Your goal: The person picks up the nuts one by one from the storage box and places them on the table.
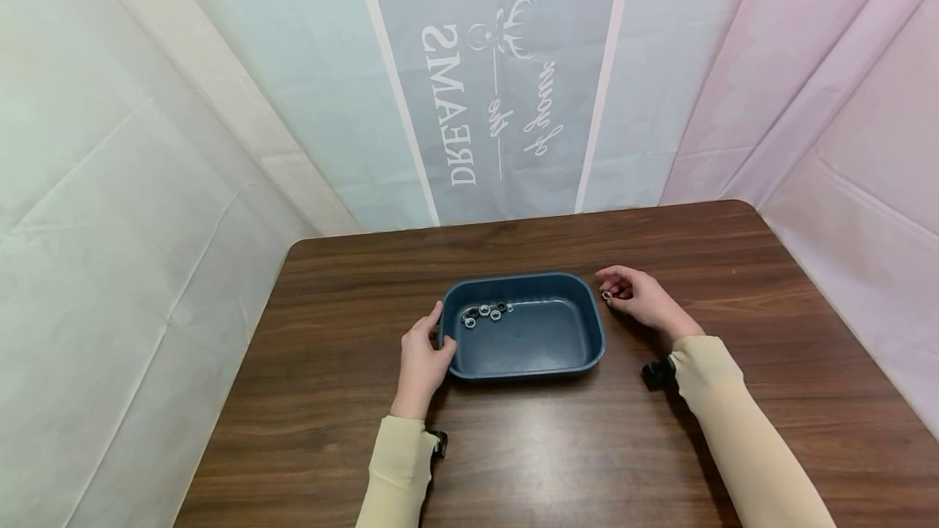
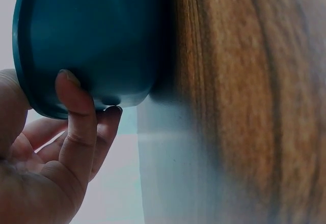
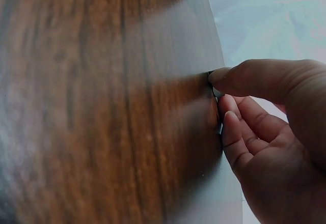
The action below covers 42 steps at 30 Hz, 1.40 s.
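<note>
A dark blue rectangular plastic tray (image 1: 522,371) sits on the table, with several small metal nuts (image 1: 485,310) gathered at its left end, some silvery and some dark. My left hand (image 1: 425,353) grips the tray's left end, thumb over the rim and fingers along the outer wall. In the left wrist view, fingertips touch the tray's side (image 2: 102,40). Right of the tray, my right hand (image 1: 641,298) pinches a nut (image 1: 606,296) low at the tabletop. The right wrist view shows this nut (image 3: 217,91) mostly hidden by the thumb; whether it touches the wood I cannot tell.
The brown wood-grain table (image 1: 337,398) has rounded far corners. Behind it hangs a pale cloth (image 1: 499,104) with printed lettering, and light sheets (image 1: 147,226) line both sides. A black wrist device (image 1: 658,373) sits at the right cuff, with another on the left wrist.
</note>
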Available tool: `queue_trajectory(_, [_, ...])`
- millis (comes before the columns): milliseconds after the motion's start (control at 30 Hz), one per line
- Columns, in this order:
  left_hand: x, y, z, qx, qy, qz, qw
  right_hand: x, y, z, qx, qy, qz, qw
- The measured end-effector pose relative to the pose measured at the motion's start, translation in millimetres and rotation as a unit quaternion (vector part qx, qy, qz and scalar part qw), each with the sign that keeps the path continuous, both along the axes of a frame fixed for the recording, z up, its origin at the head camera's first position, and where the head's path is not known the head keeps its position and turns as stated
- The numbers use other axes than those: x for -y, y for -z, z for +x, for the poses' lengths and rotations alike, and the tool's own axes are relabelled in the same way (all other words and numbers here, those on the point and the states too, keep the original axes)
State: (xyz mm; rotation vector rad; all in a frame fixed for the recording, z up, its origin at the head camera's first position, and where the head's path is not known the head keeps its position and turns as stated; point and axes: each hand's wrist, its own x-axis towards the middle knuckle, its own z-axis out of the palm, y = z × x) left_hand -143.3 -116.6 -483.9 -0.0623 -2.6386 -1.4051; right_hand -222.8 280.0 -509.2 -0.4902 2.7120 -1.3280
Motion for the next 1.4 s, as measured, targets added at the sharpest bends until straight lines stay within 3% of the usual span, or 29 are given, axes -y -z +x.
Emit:
queue_trajectory(667, [-0.4, 0.1, 0.6, 0.006, -0.003, 0.005, 1.0, -2, -5.3, 4.0, 0.012, -0.018, -0.013, 0.9997])
queue_trajectory(867, [-1.1, -1.3, 0.5, 0.008, -0.006, 0.006, 0.9999, -2, -11.9, 8.4, 0.004, -0.017, -0.009, 0.9998])
queue_trajectory(1167, [-0.7, -1.6, 1.8, -0.018, 0.006, 0.013, 0.9997, -4, -19.8, 12.7, -0.03, -0.019, 0.001, 0.9994])
queue_trajectory(1400, [-0.7, -1.1, 2.3, -0.016, 0.002, 0.011, 0.9998, -1, -33.0, 14.9, -0.022, -0.031, -0.022, 0.999])
